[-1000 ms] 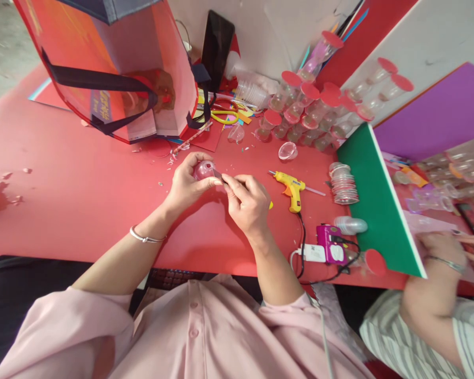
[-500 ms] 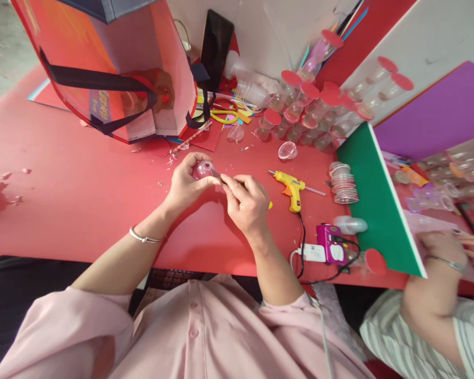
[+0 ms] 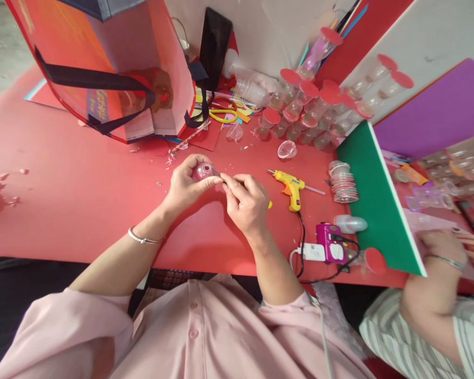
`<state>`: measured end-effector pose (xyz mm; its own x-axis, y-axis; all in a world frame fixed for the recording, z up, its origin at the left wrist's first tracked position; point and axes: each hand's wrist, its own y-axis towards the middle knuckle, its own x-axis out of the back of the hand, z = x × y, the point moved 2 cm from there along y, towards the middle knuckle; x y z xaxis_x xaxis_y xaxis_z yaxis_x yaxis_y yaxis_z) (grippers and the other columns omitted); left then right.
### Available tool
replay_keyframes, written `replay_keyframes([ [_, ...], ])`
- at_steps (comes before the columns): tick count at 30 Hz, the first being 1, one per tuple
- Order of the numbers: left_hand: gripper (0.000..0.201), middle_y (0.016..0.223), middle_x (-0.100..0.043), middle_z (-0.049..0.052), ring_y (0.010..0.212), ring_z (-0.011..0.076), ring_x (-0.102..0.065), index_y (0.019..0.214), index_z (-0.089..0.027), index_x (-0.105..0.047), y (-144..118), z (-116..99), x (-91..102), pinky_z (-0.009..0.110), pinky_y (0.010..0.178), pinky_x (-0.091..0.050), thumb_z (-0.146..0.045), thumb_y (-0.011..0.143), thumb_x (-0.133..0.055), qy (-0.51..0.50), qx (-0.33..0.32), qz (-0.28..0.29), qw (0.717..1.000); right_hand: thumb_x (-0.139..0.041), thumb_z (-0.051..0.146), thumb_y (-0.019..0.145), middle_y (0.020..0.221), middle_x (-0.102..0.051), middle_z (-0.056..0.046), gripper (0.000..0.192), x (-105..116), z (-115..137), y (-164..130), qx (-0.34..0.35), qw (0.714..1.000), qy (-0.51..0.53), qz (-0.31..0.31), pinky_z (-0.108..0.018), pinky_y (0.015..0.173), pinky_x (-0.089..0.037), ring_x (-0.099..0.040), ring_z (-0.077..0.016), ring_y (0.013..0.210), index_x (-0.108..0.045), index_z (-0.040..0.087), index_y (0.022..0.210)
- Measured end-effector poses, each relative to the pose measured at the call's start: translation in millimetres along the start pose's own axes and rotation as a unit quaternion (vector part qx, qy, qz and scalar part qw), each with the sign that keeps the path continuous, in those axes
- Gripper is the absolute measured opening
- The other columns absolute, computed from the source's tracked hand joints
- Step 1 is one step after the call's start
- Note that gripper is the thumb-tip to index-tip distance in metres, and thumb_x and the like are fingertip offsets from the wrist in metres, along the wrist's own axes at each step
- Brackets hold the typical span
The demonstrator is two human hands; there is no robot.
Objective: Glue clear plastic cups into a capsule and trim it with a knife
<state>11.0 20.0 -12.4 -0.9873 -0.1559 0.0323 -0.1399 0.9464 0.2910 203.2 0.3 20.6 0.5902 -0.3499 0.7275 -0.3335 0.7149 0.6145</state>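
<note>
My left hand (image 3: pixel 185 184) grips a small clear plastic cup (image 3: pixel 203 171) with a pink tint, held just above the red table (image 3: pixel 82 195). My right hand (image 3: pixel 247 202) is closed on a thin dark blade-like tool (image 3: pixel 218 175) whose tip touches the cup's side; a yellow bit of its handle (image 3: pixel 269 204) shows behind the hand. Both hands meet at the middle of the table.
A yellow glue gun (image 3: pixel 292 188) lies right of my hands, its cord running to a white plug (image 3: pixel 312 252) and magenta device (image 3: pixel 331 243). Stacked lids (image 3: pixel 343 182), many red-capped cups (image 3: pixel 308 108), scissors (image 3: pixel 223 113), a red tote bag (image 3: pixel 102 68), a green divider (image 3: pixel 375 195). Another person's hands (image 3: pixel 446 247) work at right.
The view has shifted very slightly; my hands stay on the cup and tool in nearly the same spot.
</note>
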Motion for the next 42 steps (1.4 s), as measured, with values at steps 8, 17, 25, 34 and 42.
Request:
replay_keyframes([
  [8,0.071,0.095,-0.072,0.005,0.08,0.0178,-0.068,0.106,-0.022,-0.069,2.7,2.6,2.0,0.029,0.069,-0.056,-0.072,0.063,-0.094,-0.01,0.0,-0.003,1.0,-0.06,0.033,0.11,0.105,-0.077,-0.007,0.028,1.0,1.2,-0.5,-0.006,1.0,0.021,0.001,-0.033,0.092,-0.054,-0.072,-0.0181,0.097,-0.081,0.029,0.129],
  [17,0.076,0.11,-0.07,0.007,0.093,0.02,-0.066,0.116,-0.023,-0.069,4.2,10.0,3.9,0.029,0.078,-0.055,-0.07,0.063,-0.096,-0.01,-0.002,0.007,1.0,-0.06,0.033,0.11,0.103,-0.077,-0.007,0.028,2.1,1.8,0.9,0.003,1.0,0.023,0.0,-0.032,0.089,-0.054,-0.071,-0.0173,0.094,-0.082,0.028,0.126],
  [25,0.077,0.11,-0.07,0.007,0.093,0.0196,-0.065,0.117,-0.023,-0.069,4.2,9.7,4.5,0.029,0.079,-0.055,-0.069,0.062,-0.097,-0.007,0.007,0.006,1.0,-0.06,0.033,0.11,0.103,-0.076,-0.006,0.028,2.4,1.1,0.6,0.006,1.0,0.01,-0.001,-0.033,0.089,-0.053,-0.071,-0.0175,0.094,-0.081,0.029,0.128],
  [34,0.076,0.097,-0.07,0.005,0.081,0.0172,-0.066,0.109,-0.021,-0.067,3.8,5.6,2.4,0.026,0.067,-0.055,-0.064,0.056,-0.101,-0.044,0.024,-0.004,0.999,-0.06,0.033,0.11,0.103,-0.077,-0.005,0.027,1.6,2.1,0.1,0.013,1.0,-0.007,-0.009,-0.032,0.09,-0.054,-0.071,-0.0172,0.095,-0.081,0.029,0.127],
  [42,0.076,0.09,-0.069,0.003,0.076,0.0162,-0.065,0.107,-0.02,-0.067,3.8,6.4,1.6,0.025,0.063,-0.053,-0.065,0.055,-0.101,-0.062,0.039,-0.006,0.997,-0.06,0.032,0.11,0.104,-0.076,-0.006,0.028,1.3,1.5,-0.1,0.018,1.0,-0.018,-0.007,-0.033,0.09,-0.053,-0.07,-0.0176,0.095,-0.08,0.029,0.128],
])
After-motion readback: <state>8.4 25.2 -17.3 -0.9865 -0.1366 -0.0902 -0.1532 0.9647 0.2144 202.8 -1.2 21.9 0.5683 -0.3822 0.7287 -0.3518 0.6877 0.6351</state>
